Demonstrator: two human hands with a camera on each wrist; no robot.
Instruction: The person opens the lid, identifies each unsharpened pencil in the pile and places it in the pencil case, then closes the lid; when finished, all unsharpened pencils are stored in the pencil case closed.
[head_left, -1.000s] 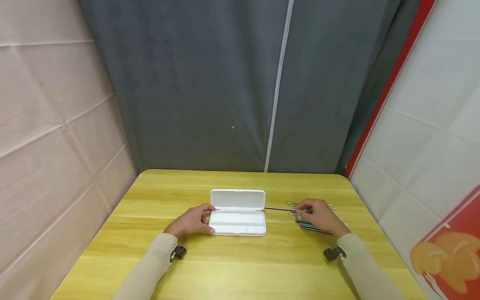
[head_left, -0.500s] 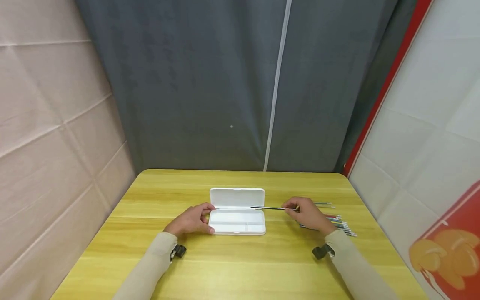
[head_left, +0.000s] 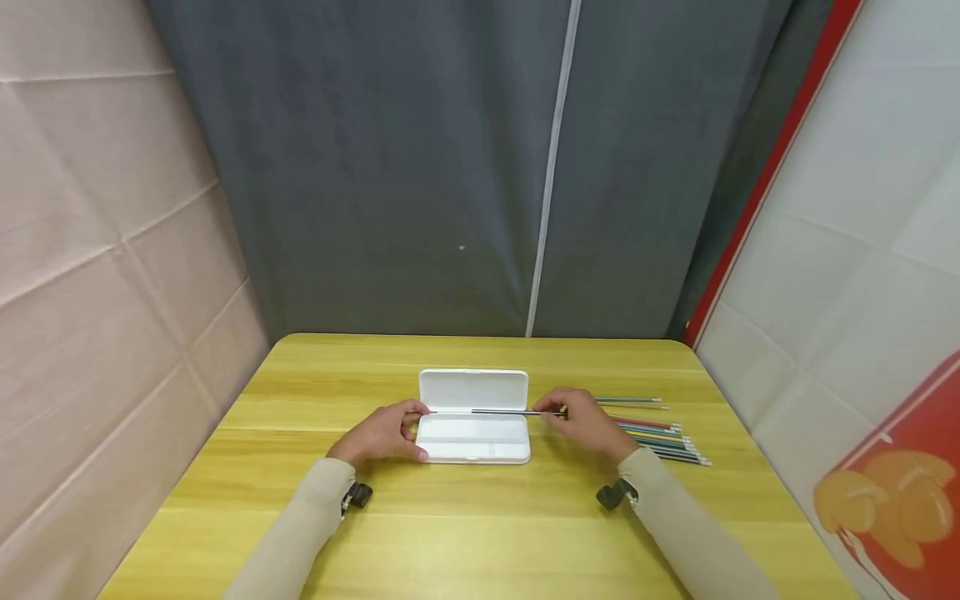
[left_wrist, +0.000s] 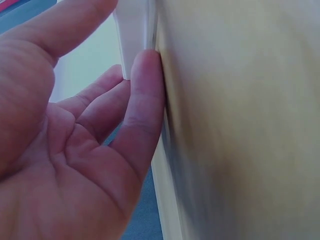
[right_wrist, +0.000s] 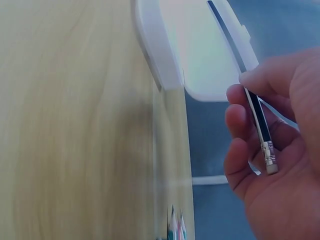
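A white pencil case [head_left: 474, 387] lies on the table with its lid raised. My left hand [head_left: 382, 432] grips its left end, thumb near the front corner; in the left wrist view the fingers touch the case's white side [left_wrist: 133, 37]. My right hand [head_left: 587, 423] pinches a dark striped pencil [head_left: 498, 411] between thumb and fingers. That pencil reaches left across the case, near the hinge line. Its metal ferrule and eraser [right_wrist: 270, 162] sit by the palm in the right wrist view. Whether the pencil touches the case cannot be told.
Several coloured pencils [head_left: 663, 439] lie on the yellow wood-look table [head_left: 465, 533] to the right of my right hand, erasers pointing right. A smaller group of pencils [head_left: 633, 401] lies behind them. A grey curtain [head_left: 405, 208] hangs past the far table edge.
My right hand has moved left with the pencil, from above the loose pencils to the case's right end. The pencil's front part now lies over the case. My left hand has stayed put.
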